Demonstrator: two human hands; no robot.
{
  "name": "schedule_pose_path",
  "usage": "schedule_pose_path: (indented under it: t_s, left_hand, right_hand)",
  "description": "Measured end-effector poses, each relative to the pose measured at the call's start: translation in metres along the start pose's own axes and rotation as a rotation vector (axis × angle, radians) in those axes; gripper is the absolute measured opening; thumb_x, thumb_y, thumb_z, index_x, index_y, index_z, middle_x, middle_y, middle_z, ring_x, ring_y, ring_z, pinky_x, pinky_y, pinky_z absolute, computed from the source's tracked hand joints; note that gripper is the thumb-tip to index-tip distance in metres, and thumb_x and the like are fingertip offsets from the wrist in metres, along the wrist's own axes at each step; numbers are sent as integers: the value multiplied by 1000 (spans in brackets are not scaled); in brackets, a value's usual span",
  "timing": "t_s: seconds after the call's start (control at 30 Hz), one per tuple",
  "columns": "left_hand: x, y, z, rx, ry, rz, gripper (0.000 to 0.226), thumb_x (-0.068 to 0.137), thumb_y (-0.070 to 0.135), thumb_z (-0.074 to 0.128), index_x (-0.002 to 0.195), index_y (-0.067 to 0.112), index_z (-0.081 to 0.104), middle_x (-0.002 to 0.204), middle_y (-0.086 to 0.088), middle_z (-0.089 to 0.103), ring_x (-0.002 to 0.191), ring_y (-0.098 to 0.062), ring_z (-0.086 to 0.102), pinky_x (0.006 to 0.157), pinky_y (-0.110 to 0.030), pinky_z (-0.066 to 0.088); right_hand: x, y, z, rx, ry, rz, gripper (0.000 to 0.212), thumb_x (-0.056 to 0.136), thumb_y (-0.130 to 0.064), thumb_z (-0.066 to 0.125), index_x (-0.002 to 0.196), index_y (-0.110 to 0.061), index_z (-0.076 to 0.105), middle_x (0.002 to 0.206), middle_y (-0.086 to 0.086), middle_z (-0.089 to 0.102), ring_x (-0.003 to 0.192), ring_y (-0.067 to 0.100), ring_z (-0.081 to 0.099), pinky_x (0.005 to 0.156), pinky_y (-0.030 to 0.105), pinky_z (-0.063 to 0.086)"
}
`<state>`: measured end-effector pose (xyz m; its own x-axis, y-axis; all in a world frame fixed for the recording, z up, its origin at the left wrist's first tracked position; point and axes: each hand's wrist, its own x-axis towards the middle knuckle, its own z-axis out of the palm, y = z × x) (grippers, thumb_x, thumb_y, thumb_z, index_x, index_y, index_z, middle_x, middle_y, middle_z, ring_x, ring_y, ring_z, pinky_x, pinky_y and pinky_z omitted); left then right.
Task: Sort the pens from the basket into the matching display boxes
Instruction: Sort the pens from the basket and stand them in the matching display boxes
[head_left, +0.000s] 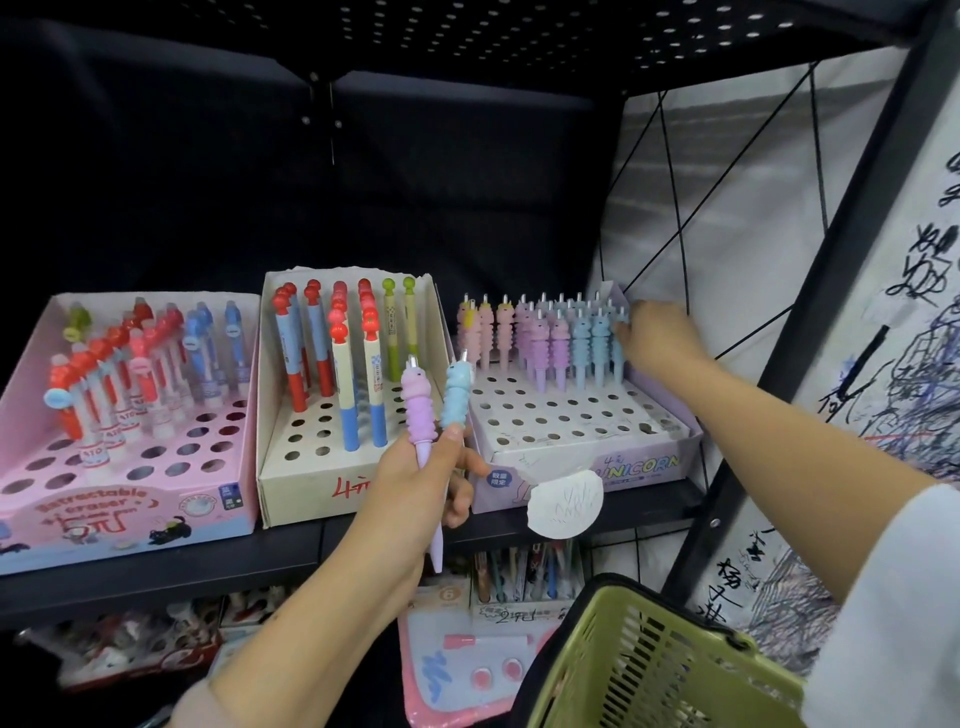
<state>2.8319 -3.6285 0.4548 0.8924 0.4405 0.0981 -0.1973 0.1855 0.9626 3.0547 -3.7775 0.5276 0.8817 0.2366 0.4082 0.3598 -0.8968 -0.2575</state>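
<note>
- While the dark shelf (156, 577) spans the view from nine o'clock to three o'clock, three display boxes sit side by side on it, each with a holed insert.
- At nine o'clock stands the pink eraser box (124, 499), its back rows filled with red, pink and blue retractable erasers.
- Just right of it, at the centre, is the cream box (306, 488), holding red, blue and green pens upright in its rear holes.
- Toward two o'clock from the centre sits the lilac unicorn box (592, 467) (the word UNICORN shows on its front), with pink, purple and blue unicorn pens standing in the back rows and the front holes bare.
- At five o'clock the green basket (649, 670) shows its slotted rim; what lies inside cannot be made out.
- From six o'clock the left hand (415, 483) rises in front of the gap between the cream and lilac boxes, fingers curled round two pens, held upright side by side.
- One is the purple unicorn pen (418, 410), its tip poking out below the fist; the other, touching it on the right, is the blue unicorn pen (457, 397).
- Reaching to two o'clock, the right hand (657, 338) is at the back right corner of the lilac box, fingertips against the blue pens there; whether it pinches one I cannot tell.
- A white paper tag (566, 499) hangs on the lilac box's front.
</note>
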Motion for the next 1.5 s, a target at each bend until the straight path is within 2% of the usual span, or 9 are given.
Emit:
schedule_pose_path:
  t_s: [0.1, 0.23, 0.43, 0.63, 0.9, 1.03, 1.13, 1.2, 1.5]
  left_hand:
    - [-1, 0, -2, 11, 10, -1, 21, 97, 22, 45, 87, 13, 61, 57, 1, 61, 38, -8, 41, 37, -18, 33]
    - [-2, 1, -4, 6, 9, 0, 18, 97, 19, 44, 89, 13, 59, 56, 4, 62, 38, -7, 42, 36, -18, 35]
    - [-3, 2, 1, 28, -35, 33, 11, 97, 14, 45, 90, 13, 54, 55, 5, 60, 38, -5, 39, 36, -16, 32]
    - [-7, 6, 3, 28, -14, 38, 9, 96, 13, 47, 91, 13, 54, 56, 5, 60, 39, -6, 39, 37, -16, 32]
    - [-9, 8, 9, 85, -17, 13, 13, 96, 15, 47, 88, 11, 58, 54, 8, 60, 40, -5, 41, 39, -17, 35]
    - [-8, 11, 17, 27, -15, -26, 9, 95, 17, 49, 93, 16, 58, 68, 1, 66, 45, -7, 51, 44, -19, 46]
    - [-7, 12, 14, 35, 12, -39, 10, 96, 24, 48, 95, 21, 57, 76, -4, 65, 44, -8, 53, 42, -20, 45]
    - [-7, 12, 11, 53, 50, -39, 11, 97, 26, 45, 92, 20, 53, 59, 2, 62, 36, -8, 41, 35, -19, 34]
    - [-6, 10, 10, -6, 119, -108, 18, 98, 28, 42, 94, 12, 50, 49, 3, 50, 34, -7, 29, 33, -17, 21]
  right_hand:
    - [-5, -2, 2, -69, -18, 22, 29, 98, -18, 39, 108, 4, 56, 109, 25, 61, 97, 36, 59, 65, 30, 34]
    - [-25, -22, -12, 98, 223, -65, 21, 95, -19, 47, 107, -3, 56, 103, 17, 60, 88, 33, 58, 65, 30, 35]
    - [-91, -84, -15, 770, -360, -188, 25, 87, -44, 59, 83, -20, 55, 64, -5, 64, 51, 5, 57, 48, 19, 47]
    - [-104, -100, -13, 916, -413, -154, 21, 86, -30, 65, 75, -15, 56, 54, -5, 62, 47, 5, 57, 48, 18, 49]
    - [-96, -82, -20, 1077, -435, -93, 17, 94, -19, 52, 86, -13, 66, 81, 4, 67, 65, 5, 65, 62, 16, 53]
    - [-85, -74, -29, 1088, -286, -119, 14, 94, -18, 54, 88, -9, 64, 81, 9, 68, 64, 11, 68, 64, 22, 56]
    - [-58, -54, -45, 945, 98, -120, 7, 94, -18, 53, 89, -14, 58, 76, 3, 66, 70, 25, 66, 73, 40, 57]
    - [-43, -39, -49, 771, 279, -163, 5, 93, -20, 55, 97, -16, 56, 77, -2, 62, 69, 15, 61, 70, 26, 54]
    - [-27, -10, -16, 457, 336, -212, 23, 94, -18, 53, 110, -2, 57, 82, 8, 63, 69, 19, 52, 57, 18, 31]
